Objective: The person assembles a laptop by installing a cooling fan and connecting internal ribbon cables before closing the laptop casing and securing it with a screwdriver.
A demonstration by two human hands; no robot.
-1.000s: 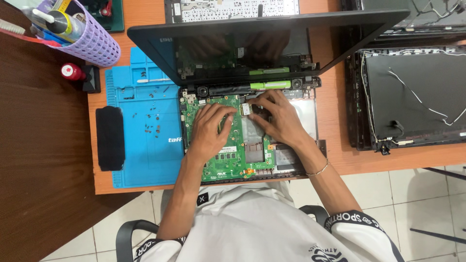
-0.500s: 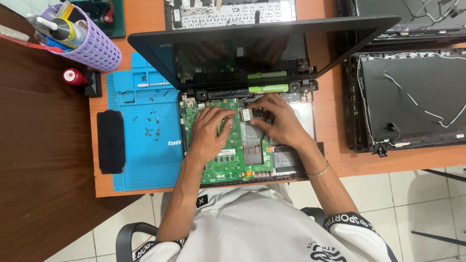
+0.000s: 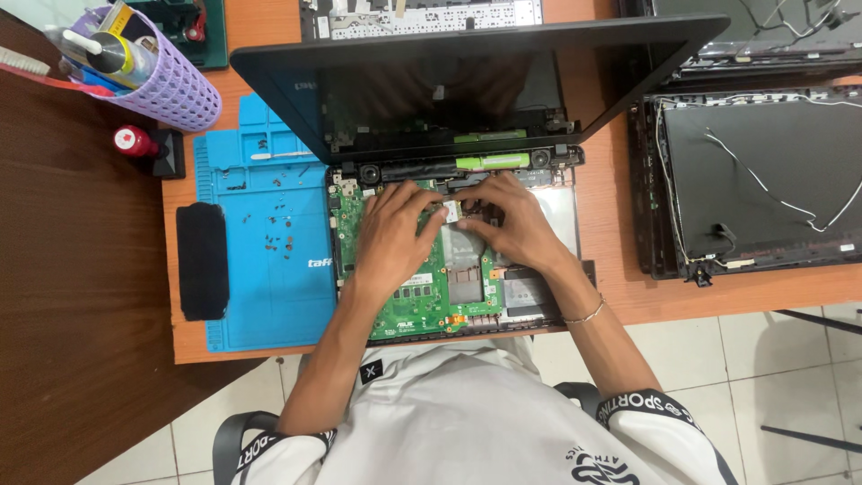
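An opened laptop lies on the orange desk, its green motherboard [image 3: 422, 301] bare and its dark screen [image 3: 467, 85] tilted back. My left hand [image 3: 391, 238] rests flat on the board, fingers pointing toward the hinge. My right hand [image 3: 512, 224] lies beside it, its fingertips pinching at a small card [image 3: 452, 212] near the top middle of the board. The fingertips of both hands meet around that card. Whether either hand grips it firmly is unclear.
A blue repair mat [image 3: 260, 251] with several loose screws [image 3: 278, 235] lies to the left, a black pad [image 3: 201, 260] on its edge. A purple tool basket [image 3: 153, 67] stands far left. Another dismantled laptop lid [image 3: 763, 180] with loose wires lies to the right.
Both hands have shifted slightly up the board toward the hinge, and their fingertips have drawn together at the small card. The camera view moved a little.
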